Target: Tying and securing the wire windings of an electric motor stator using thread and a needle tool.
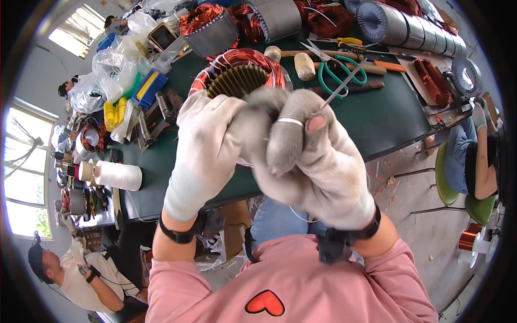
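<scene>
A wound motor stator, with red copper coils, white lacing and yellowish slots inside, stands on the green table in front of me. My right hand, in a worn white glove, is closed around a thin metal needle-like rod that points up and right. White cord wraps across one of its fingers, and the thumb tip shows through a hole in the glove. Against the stator's near side, my left hand has its fingers curled. Blur between the hands hides what the left one grips.
Teal-handled scissors, a wooden mallet head and yellow-handled pliers lie behind my right hand. More stators line the back. A white cord spool stands left. Other people sit at lower left and right.
</scene>
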